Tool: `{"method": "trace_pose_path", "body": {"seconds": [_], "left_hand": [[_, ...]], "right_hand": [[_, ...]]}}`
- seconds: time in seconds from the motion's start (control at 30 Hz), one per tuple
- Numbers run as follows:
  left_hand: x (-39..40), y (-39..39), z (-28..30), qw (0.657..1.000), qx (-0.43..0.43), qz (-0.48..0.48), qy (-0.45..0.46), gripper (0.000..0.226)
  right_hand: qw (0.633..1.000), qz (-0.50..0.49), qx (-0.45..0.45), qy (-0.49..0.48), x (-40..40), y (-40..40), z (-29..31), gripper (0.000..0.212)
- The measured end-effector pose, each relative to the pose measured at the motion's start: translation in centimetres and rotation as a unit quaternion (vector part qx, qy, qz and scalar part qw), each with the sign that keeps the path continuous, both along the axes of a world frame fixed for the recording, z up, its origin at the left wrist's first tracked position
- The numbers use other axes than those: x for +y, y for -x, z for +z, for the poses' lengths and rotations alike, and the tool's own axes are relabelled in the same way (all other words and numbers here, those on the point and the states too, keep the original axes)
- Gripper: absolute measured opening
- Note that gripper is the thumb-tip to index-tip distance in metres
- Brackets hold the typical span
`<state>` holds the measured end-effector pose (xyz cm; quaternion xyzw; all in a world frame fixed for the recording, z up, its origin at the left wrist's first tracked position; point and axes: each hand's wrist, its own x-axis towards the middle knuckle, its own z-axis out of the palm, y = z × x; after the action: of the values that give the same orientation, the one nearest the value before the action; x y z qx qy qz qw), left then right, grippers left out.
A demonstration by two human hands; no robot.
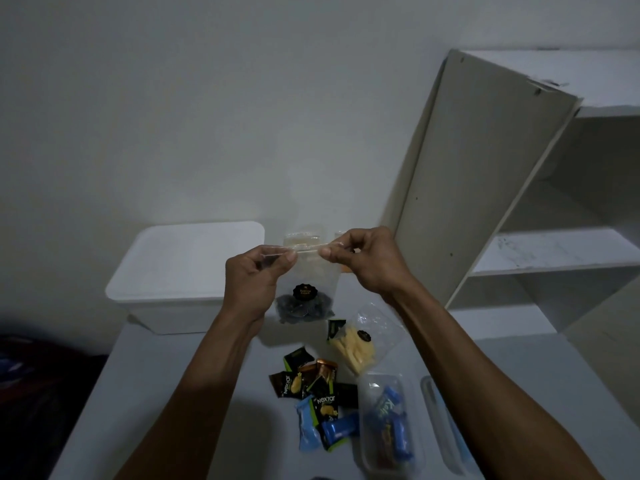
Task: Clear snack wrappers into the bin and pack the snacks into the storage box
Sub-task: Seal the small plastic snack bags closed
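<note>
both hands up over the surface (194, 393), left hand (254, 282) and right hand (363, 259) pinching the top strip of the clear snack bag (306, 289), fingers clamped, likely sealing it before the storage box (388, 427)

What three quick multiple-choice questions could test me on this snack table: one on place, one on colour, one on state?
1. Where is the white bin?
A. Left of the hands
B. Right of the hands
C. On the shelf

2. What colour are the snacks in the box?
A. Red
B. Blue
C. Pink

3. What is happening with the pouch?
A. It lies flat on the table
B. Both hands pinch its top edge
C. It sits in the bin

Answers: 1 A, the bin stands left of the left hand. 2 B, blue wrappers show through it. 3 B, the right hand and the left grip its top.
</note>
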<state>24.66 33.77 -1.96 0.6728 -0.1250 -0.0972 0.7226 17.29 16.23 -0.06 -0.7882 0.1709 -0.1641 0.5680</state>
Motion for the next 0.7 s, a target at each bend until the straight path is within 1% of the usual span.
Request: {"method": "trace_pose_path", "body": {"seconds": [0.07,0.17,0.33,0.43,0.5,0.6,0.7], "left_hand": [[-0.1,-0.1,0.0,1.0,0.014,0.005,0.007,0.011],[-0.2,-0.2,-0.1,1.0,0.011,0.003,0.004,0.009],[-0.3,-0.3,-0.2,1.0,-0.001,0.026,0.01,0.006],[-0.3,-0.4,-0.2,0.999,-0.016,0.037,0.013,0.006],[-0.4,-0.4,-0.3,0.999,-0.034,0.037,0.01,0.011],[-0.9,-0.3,-0.6,0.997,-0.069,0.022,-0.021,0.017],[-1.1,-0.1,-0.9,0.997,-0.07,0.015,-0.023,0.019]], "right_hand": [[1.0,-0.003,-0.009,-0.001,0.0,0.0,0.0,0.017],[0.999,0.018,-0.001,-0.031,-0.1,0.2,-0.1,0.013],[0.999,-0.022,-0.035,0.001,-0.4,0.4,-0.1,0.015],[0.999,-0.017,-0.043,0.016,-0.6,0.5,-0.2,0.014],[0.999,0.004,-0.029,0.045,-0.4,0.6,0.2,0.013],[0.992,0.043,0.007,0.117,0.6,0.1,0.9,0.016],[0.981,0.046,0.025,0.187,1.3,-0.4,1.3,0.012]]}}
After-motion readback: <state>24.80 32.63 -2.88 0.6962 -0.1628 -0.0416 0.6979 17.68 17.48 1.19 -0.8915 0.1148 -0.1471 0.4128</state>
